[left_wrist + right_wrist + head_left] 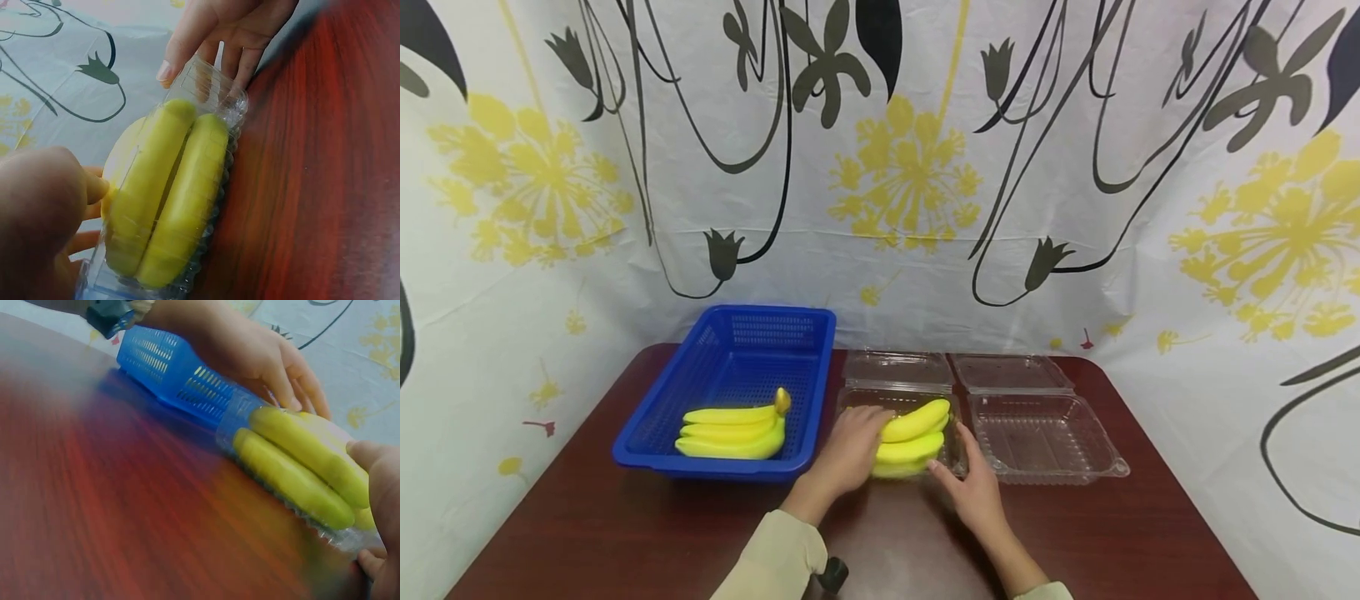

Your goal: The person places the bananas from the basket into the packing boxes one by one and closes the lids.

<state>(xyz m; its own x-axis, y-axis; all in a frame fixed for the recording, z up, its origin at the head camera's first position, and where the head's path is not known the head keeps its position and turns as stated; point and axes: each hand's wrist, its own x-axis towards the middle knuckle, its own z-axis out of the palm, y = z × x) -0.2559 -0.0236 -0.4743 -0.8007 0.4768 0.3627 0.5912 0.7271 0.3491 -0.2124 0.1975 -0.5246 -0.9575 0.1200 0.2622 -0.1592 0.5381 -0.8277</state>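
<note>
A bunch of yellow bananas (pixel 913 427) lies in a clear plastic clamshell box (pixel 234 106), whose lid stands folded back. My left hand (pixel 853 442) grips the bunch at its left end, thumb and fingers against the fruit. At the opposite end is my right hand (pixel 976 487), its thumb and fingers spread around the box's right side. In the right wrist view, that thumb is right at the bananas, and a lower finger is by the box's bottom corner. The banana stem is hidden beneath my left hand.
On the left stands a blue perforated basket (pixel 823 383) with another banana bunch (pixel 730 435) in its front part. A second clear clamshell box (pixel 1037 442) lies open at the right. The dark red table (pixel 1112 533) meets a patterned cloth (pixel 910 300) behind.
</note>
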